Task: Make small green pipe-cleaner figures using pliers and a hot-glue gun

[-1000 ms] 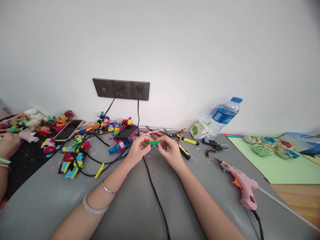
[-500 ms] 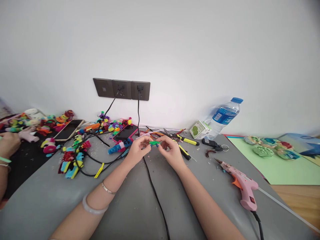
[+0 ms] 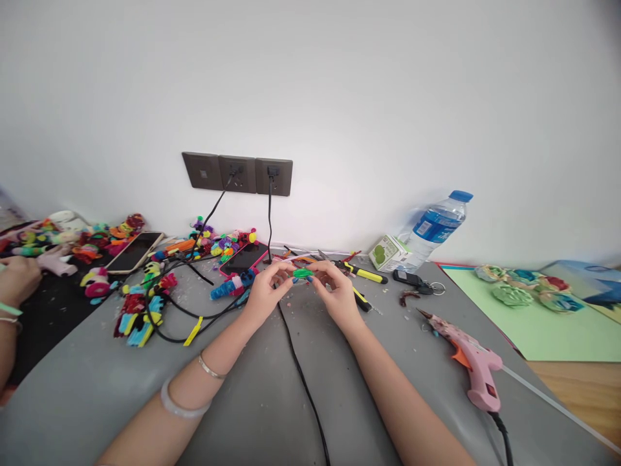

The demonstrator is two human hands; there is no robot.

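Note:
Between my two hands, above the middle of the grey table (image 3: 262, 382), is a small bright green pipe cleaner piece (image 3: 303, 274). My left hand (image 3: 269, 288) pinches its left end with thumb and fingertips. The other end is in a pinch of my right hand (image 3: 334, 291). Fingers cover part of the piece, so its full shape is hidden. Just left of my left hand lies a blue and pink pipe cleaner figure (image 3: 233, 285). Yellow-and-black pliers (image 3: 363, 273) and loose pipe cleaner bits lie behind my right hand.
A pink glue gun (image 3: 473, 362) lies at right, near car keys (image 3: 417, 281), a tilted water bottle (image 3: 434, 230) and green paper (image 3: 543, 336). Phones (image 3: 136, 252), colourful figures (image 3: 138, 310) and looped black cable (image 3: 208, 317) occupy the left. Another person's hand (image 3: 19, 281) is at far left.
The green piece has shifted slightly right and up and shows more of its surface. My fingers have turned a little around it, and both hands still pinch it.

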